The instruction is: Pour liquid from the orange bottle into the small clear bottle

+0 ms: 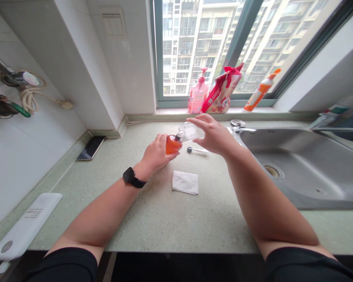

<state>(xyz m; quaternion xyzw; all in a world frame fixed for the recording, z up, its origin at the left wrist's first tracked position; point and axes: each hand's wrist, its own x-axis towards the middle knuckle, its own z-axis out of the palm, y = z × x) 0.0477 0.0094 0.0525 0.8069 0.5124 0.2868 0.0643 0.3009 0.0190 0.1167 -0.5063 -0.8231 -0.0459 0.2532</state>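
My left hand (157, 153), with a black watch on the wrist, is wrapped round a rounded bottle of orange liquid (173, 145). In my right hand (213, 133) a clear bottle (191, 132) is tilted, nearly on its side. Its neck points left and meets a small dark piece at the orange bottle's top; whether liquid passes between them I cannot tell. Below the clear bottle, a clear dropper-like stem with a dark cap (197, 151) lies on the counter. Nearer to me is a folded white tissue (185, 182).
A steel sink (320, 201) with a tap (243, 128) is on the right. On the sill stand a pink pump bottle (198, 96), a red bag (223, 92) and an orange-white bottle (260, 94). A phone (91, 148) and a white power bank (28, 225) lie on the left.
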